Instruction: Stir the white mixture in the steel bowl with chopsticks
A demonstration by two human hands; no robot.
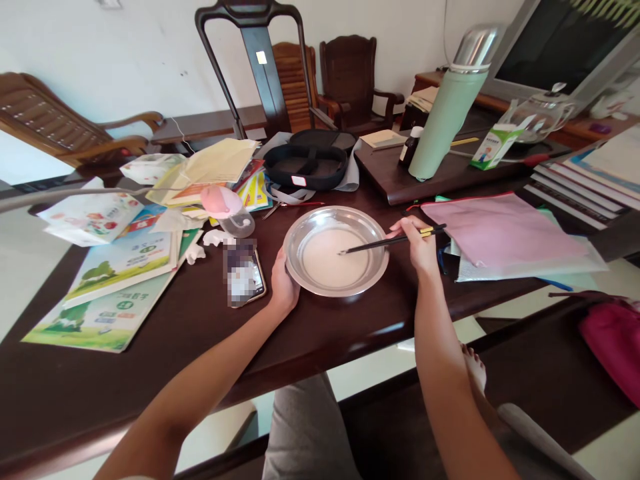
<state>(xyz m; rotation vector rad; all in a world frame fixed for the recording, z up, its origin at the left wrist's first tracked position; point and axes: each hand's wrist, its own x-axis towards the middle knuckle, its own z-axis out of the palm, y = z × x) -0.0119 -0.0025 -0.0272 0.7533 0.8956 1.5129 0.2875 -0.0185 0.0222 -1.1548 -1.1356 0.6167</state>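
Note:
A shiny metal dish point(295, 235) holding a pale white mixture sits on the dark wooden table point(320, 333) in front of me. My left hand point(283, 283) curls against the dish's near left rim and steadies it. My right hand point(419, 245) is closed on a pair of black chopsticks point(387, 243) with yellow bands. Their tips rest in the white mixture near the middle of the dish.
A phone point(244, 275) lies left of the dish, with a pink-lidded cup point(226, 208), books point(113, 287) and papers beyond. Right of it lie a pink folder point(500, 235), stacked books point(585, 177), a green thermos point(445, 120) and a black bag point(306, 167). Chairs stand behind.

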